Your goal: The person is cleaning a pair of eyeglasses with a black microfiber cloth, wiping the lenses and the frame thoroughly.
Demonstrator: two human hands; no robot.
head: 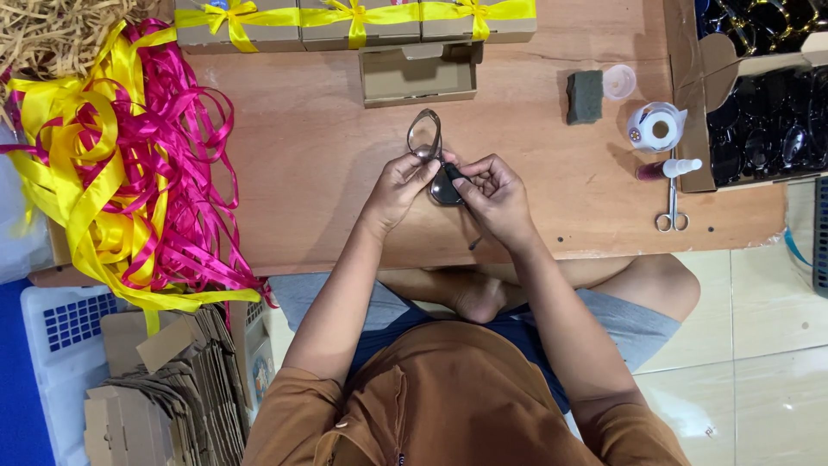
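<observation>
Both hands, left hand [398,183] and right hand [493,192], pinch glossy, rounded sunglasses [434,160].

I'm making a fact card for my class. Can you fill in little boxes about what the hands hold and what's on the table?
left hand: grips the sunglasses by the frame
right hand: pinches the sunglasses at the dark lens
table: low, wooden
open box: brown cardboard, beyond the hands
tied boxes: row at the far edge, yellow bows
ribbons: yellow and pink heap, on the left
scissors: small, metal, on the right
sponge: dark block
flat cartons: stacked on the floor
</observation>
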